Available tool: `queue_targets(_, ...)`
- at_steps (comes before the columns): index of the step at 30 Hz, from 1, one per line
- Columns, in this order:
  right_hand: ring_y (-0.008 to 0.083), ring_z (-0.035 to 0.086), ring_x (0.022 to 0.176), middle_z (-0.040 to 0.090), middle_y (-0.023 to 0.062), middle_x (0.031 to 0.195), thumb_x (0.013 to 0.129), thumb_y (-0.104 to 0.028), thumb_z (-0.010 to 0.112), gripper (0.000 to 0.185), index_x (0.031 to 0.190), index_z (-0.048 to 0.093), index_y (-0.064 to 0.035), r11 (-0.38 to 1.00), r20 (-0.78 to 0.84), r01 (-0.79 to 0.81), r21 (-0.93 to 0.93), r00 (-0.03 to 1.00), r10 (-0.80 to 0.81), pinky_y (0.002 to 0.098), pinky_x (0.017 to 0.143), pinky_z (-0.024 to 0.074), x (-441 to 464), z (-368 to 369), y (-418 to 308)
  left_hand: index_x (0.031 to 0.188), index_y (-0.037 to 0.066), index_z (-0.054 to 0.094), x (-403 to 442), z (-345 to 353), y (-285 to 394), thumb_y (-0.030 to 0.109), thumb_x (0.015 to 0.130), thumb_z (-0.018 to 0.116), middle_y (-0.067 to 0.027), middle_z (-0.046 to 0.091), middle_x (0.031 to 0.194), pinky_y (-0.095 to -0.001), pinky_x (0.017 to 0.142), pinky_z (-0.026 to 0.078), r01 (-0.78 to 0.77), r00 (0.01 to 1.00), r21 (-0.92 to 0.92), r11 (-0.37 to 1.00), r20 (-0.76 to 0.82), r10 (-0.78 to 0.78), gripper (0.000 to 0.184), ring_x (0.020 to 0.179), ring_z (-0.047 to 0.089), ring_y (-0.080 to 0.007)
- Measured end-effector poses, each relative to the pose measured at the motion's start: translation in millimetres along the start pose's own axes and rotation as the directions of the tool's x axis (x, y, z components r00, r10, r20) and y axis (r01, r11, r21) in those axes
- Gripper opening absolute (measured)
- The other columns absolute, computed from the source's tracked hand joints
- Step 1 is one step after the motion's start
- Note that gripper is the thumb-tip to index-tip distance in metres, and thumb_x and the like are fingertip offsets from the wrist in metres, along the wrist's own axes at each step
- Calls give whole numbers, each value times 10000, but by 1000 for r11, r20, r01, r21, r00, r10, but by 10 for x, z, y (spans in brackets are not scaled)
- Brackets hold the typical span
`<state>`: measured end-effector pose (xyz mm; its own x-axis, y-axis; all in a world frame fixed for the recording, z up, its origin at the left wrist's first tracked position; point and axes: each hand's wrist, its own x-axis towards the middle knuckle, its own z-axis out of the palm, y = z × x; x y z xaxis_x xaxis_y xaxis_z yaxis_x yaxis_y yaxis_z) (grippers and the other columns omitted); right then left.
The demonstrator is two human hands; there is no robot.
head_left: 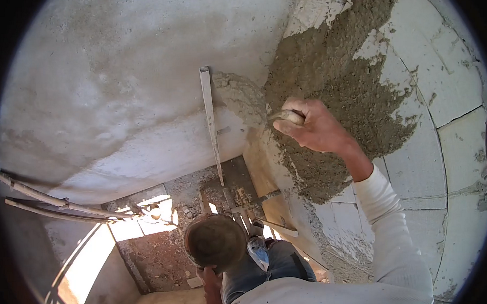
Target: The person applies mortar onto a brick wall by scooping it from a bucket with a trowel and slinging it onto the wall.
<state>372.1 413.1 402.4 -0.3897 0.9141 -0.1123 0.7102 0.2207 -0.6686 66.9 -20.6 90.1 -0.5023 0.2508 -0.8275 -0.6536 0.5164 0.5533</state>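
Observation:
My right hand [323, 126] is closed round the pale, rounded handle of a trowel [291, 117], close to the corner where two walls meet. The blade is mostly hidden and hard to make out. Around that hand, rough wet mortar [337, 84] covers part of the white block wall [415, 167]. Low down at my left side, my left hand [209, 275] grips the rim of a round, dark bowl [215, 241]. The inside of the bowl is shaded, with some greyish material in it that I cannot make out well.
A long straight-edge bar [210, 115] leans upright against the smoothly plastered wall [117, 76] on the left. Wooden poles [57, 198] stick out at the lower left. Rubble [183, 205] and boards [278, 227] lie below, and sunlight enters through an opening [91, 259].

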Motion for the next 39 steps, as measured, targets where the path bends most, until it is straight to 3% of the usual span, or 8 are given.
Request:
queue_targets(6,155,644,533,737,93,814,1042,-318,764,304,1002,753,-17,792,278,-121,599,959,-63,311,516,570,831,-395,218,1167,22,590,593,-804,-334,-40,718,643,-119,641,1070,-469,713,594,-102,974,-101,990,-214,79,456,876,659,-284)
queue_targets(9,160,649,595,736,107,818,1050,-276,750,286,1047,755,10,866,-90,-273,418,936,339,320,520,575,1664,-802,999,1239,23,611,642,-1194,-343,-36,698,620,-116,663,1116,-463,694,596,-25,966,-73,997,-259,5,544,936,680,-285)
queue_targets(13,110,628,585,708,52,769,1058,-304,743,278,1038,748,-27,940,-615,143,309,784,83,306,529,553,1547,-1708,704,1178,-11,617,498,-1265,-223,-43,692,614,-105,666,1080,-427,699,592,-93,979,-57,994,-189,81,487,938,675,-266)
queue_targets(19,143,644,645,692,55,818,1040,-265,718,258,1051,747,-9,935,98,-353,-25,930,354,338,563,564,443,-275,499,1140,-63,642,975,-988,-318,-35,699,629,-99,685,1087,-396,739,548,-112,988,101,989,-95,122,442,839,634,-274)
queue_targets(23,376,785,854,779,205,885,955,-214,688,295,1182,726,-28,968,463,22,-251,880,101,513,840,613,-539,1470,617,1043,-84,688,628,-172,79,8,713,671,-92,687,948,-396,736,529,-142,983,365,920,-53,173,344,802,605,-232)
queue_targets(29,450,772,937,789,226,957,907,-197,693,244,1063,729,-13,934,362,86,-347,931,49,561,876,601,-1392,3496,862,978,-48,649,280,692,374,-28,741,700,-89,641,948,-373,619,506,-221,957,283,933,247,151,244,750,607,-196)
queue_targets(35,476,750,989,774,261,948,949,-268,732,264,1048,735,-23,903,220,-428,42,885,410,571,913,579,-1275,2691,316,1121,-60,664,301,1064,511,-39,747,697,-85,683,1000,-372,700,541,-76,952,173,982,307,19,376,799,635,-194)
queue_targets(39,469,759,884,762,263,906,962,-289,732,295,1060,733,-11,980,-2,-198,-32,980,198,542,852,597,-707,2120,318,1176,-59,643,311,1129,648,-66,746,682,-102,677,1069,-383,739,559,-6,972,148,989,233,-29,432,843,655,-227)
